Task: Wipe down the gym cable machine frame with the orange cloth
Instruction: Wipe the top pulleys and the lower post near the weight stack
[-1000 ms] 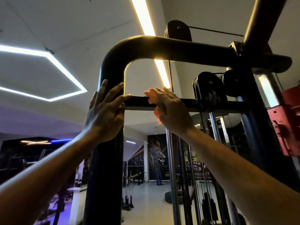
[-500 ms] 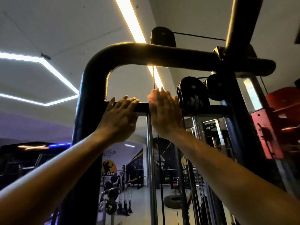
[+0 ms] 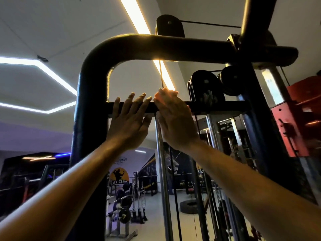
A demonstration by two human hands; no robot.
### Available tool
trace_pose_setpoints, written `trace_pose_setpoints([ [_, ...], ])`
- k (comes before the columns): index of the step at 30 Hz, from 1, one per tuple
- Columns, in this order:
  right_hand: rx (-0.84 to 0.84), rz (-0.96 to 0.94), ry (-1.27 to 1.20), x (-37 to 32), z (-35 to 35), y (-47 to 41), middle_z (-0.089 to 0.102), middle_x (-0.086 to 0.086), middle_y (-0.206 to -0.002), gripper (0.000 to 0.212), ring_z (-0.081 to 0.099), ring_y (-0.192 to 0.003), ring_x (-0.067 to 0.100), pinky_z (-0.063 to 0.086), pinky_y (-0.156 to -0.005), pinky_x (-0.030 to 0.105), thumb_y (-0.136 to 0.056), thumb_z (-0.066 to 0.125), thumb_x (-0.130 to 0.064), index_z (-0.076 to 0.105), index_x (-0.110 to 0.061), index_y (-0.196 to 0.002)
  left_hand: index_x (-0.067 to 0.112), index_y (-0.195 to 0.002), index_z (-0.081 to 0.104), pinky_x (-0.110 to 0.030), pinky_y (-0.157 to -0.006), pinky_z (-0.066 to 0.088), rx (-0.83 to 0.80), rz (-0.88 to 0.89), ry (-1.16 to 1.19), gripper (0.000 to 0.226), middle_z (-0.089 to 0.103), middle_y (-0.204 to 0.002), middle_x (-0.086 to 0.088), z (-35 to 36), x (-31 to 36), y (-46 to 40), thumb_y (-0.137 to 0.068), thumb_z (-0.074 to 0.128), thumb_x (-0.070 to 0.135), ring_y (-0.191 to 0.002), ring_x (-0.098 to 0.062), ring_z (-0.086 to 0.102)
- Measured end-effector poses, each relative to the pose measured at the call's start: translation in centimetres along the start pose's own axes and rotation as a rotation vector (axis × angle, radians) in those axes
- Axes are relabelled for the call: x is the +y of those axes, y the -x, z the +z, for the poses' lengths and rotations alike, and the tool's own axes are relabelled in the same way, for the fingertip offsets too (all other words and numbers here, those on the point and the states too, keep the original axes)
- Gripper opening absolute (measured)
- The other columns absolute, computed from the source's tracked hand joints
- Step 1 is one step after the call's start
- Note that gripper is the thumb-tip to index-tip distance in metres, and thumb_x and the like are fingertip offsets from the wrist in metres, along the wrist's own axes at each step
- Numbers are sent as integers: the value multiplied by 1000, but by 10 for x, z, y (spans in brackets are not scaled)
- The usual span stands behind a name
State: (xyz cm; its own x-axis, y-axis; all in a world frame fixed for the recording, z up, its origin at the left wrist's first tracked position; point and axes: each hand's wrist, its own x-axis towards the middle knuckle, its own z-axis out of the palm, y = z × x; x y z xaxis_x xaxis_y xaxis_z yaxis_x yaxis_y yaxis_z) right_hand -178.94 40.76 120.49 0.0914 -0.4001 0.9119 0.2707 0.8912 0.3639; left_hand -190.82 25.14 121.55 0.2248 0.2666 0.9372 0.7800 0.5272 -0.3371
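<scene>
- Two hands were up on the machine's black crossbar (image 3: 217, 106), seen from below by my head cam.
- L hand (image 3: 129, 124): fingers straight and spread, laid flat over the crossbar just right of the curved frame (image 3: 90, 105) upright; it held nothing.
- R hand (image 3: 175, 122): pressed flat on the same bar, fingers straight and close together, index side just beside the L fingertips.
- Orange cloth (image 3: 157, 98): only a pale orange edge showed at the R fingertips, washed out by the ceiling light strip (image 3: 133, 16); the rest sat hidden under the palm, against the bar. I couldn't tell if the thumb pinched it.
- Frame ran up on the left, bent over, and went right as a thick top tube above both hands.
- Pulleys (image 3: 206, 84) sat on the crossbar to the right of the R hand; a chrome guide rod (image 3: 161, 171) dropped from the bar between the wrists.
- Bkgd: red machine (image 3: 295, 122) at far right, tyre (image 3: 189, 206) on the floor, weight plates (image 3: 124, 214) on a rack lower centre.
</scene>
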Motion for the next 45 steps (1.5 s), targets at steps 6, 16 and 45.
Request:
trace_pose_setpoints([
  [6, 92, 220, 66, 43, -26, -1, 67, 15, -147, 45, 60, -140, 33, 36, -122, 40, -116, 47, -27, 54, -8, -157, 31, -167, 32, -46, -131, -12, 10, 5, -18, 69, 27, -176, 3, -3, -1, 1, -107, 13, 60, -166, -24, 10],
  [16, -80, 6, -40, 51, -46, 11, 44, 7, -167, 55, 40, -156, 30, 51, -116, 55, -112, 58, -9, 44, -15, -165, 27, -173, 4, -59, -129, -14, -54, 51, -82, 73, -6, -180, 4, 10, 36, 0, -109, 9, 62, -165, -24, -16],
  [45, -54, 68, 66, 139, -47, 6, 16, 6, -181, 61, 6, -169, 20, 14, -136, 49, -119, 24, -42, 22, -15, -173, 28, -165, 36, -51, -121, 39, -93, 15, 299, 49, 38, -171, -1, 15, 125, -115, -118, 32, 37, -156, -29, 39],
])
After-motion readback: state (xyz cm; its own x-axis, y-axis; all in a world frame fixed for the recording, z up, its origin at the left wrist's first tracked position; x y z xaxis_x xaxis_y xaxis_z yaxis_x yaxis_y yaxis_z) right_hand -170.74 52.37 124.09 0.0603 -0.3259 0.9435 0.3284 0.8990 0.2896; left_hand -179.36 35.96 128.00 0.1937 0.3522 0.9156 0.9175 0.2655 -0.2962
